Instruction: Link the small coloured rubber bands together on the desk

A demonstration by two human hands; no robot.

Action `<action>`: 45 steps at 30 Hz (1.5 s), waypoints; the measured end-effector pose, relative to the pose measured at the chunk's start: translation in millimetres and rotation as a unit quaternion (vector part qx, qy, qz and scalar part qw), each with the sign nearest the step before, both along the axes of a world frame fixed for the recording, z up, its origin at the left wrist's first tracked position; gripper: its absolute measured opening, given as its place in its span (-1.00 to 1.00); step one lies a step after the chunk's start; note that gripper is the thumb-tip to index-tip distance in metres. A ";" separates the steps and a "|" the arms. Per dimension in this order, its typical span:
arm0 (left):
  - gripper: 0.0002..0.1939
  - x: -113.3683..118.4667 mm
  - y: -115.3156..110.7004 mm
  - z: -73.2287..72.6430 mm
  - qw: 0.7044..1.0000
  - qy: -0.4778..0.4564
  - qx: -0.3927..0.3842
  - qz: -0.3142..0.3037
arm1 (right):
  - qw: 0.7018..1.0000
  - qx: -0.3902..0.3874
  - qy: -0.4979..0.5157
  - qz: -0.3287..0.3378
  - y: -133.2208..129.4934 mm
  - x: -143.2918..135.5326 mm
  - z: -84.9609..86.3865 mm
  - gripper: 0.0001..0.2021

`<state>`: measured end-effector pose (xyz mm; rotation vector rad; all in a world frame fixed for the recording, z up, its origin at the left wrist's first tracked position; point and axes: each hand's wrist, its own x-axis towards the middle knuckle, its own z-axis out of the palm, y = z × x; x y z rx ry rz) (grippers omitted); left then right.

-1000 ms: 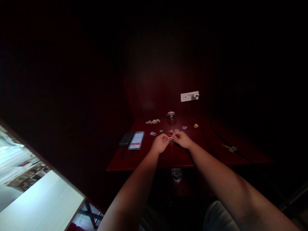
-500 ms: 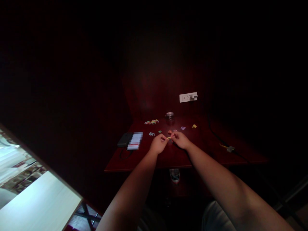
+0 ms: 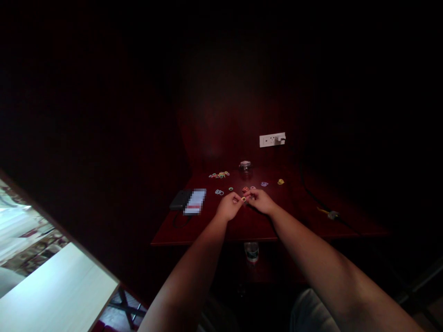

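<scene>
A small yellow elastic hair tie [image 3: 243, 199] shows as a little ring between my fingertips, just above the dark red table. My left hand [image 3: 228, 206] pinches it from the left side. From the other side, my right hand [image 3: 260, 201] has its fingers closed at the same tie; its fingertips are partly hidden. Orange-red hair ties [image 3: 245, 189] and a pink hair tie [image 3: 253, 187] lie just beyond my right fingers. Past my left hand are a green hair tie [image 3: 230, 188] and a few pale blue hair ties [image 3: 219, 192].
A mixed pile of hair ties [image 3: 220, 175], a clear lidded jar [image 3: 245, 167], purple ties [image 3: 264, 184] and yellow ties [image 3: 281, 181] lie farther back. At left sit a phone [image 3: 195, 201] and a black case [image 3: 180, 199]; at right, a cable [image 3: 332, 215]. A wall socket [image 3: 272, 139] is behind.
The yellow hair tie was drawn out into a flat strip between my hands; now it is slack and ring-shaped. My hands have barely moved, and the view has shifted slightly.
</scene>
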<state>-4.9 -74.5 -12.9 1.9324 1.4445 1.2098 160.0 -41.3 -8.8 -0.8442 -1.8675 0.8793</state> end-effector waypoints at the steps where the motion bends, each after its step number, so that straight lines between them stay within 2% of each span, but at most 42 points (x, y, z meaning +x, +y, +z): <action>1: -0.81 0.1 0.4 -0.3 1.000 -0.002 -0.001 -0.002 | 1.000 0.000 -0.010 0.002 0.1 0.5 0.0 -0.84; 13: -0.86 1.3 1.5 0.3 0.998 -0.049 -0.014 -0.040 | 1.000 -0.013 -0.013 -0.007 1.4 0.8 -2.2 -0.81; 19: -0.93 2.2 -0.5 2.9 0.997 -0.057 -0.029 -0.054 | 1.000 -0.007 -0.004 0.004 3.4 0.9 -5.0 -0.82; 25: -0.91 2.6 -1.0 3.7 0.995 -0.069 -0.032 -0.066 | 0.999 -0.027 0.012 0.014 4.0 0.1 -5.8 -0.77; 35: -0.88 2.2 -2.0 3.6 0.996 -0.061 -0.025 -0.055 | 0.997 -0.059 0.025 0.041 -2.8 -1.9 -0.1 -0.77; 45: -0.89 2.4 -3.0 3.5 0.995 -0.072 -0.032 -0.055 | 0.998 -0.058 0.015 0.018 0.2 -3.3 -3.7 -0.80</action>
